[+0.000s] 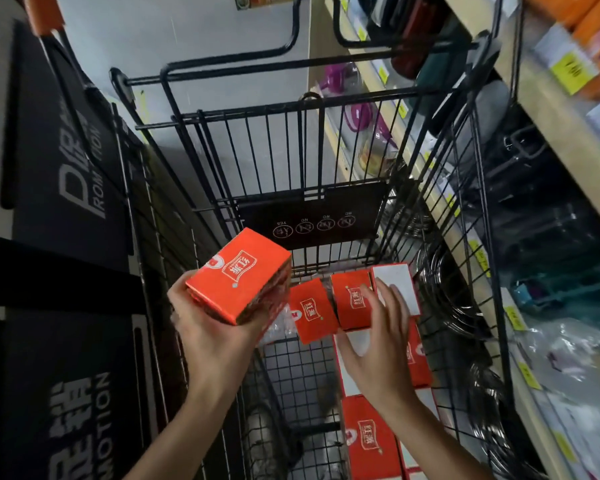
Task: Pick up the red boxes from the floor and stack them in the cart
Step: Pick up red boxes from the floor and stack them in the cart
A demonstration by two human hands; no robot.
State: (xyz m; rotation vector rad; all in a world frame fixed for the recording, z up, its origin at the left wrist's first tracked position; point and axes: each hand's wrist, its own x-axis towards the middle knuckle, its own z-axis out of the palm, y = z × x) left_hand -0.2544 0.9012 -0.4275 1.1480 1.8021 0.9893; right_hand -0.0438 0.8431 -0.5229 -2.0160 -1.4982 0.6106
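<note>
My left hand [207, 327] grips a red box [239, 275] from below, holding it over the left side of the black wire cart [291, 133]. Inside the cart several red boxes lie along the right side: one [312, 310] tilted in the middle, one [352, 299] beside it, one with a white face up [397, 285], and another [371, 438] nearer to me. My right hand [378, 337] reaches into the cart with fingers spread, its fingertips touching the box with the white face and its neighbour.
Store shelves [551, 116] with goods and yellow price tags run along the right of the cart. Black promotion boards [70, 188] stand on the left. A black sign panel [312, 216] hangs on the cart's far wall. Grey floor [222, 36] lies beyond.
</note>
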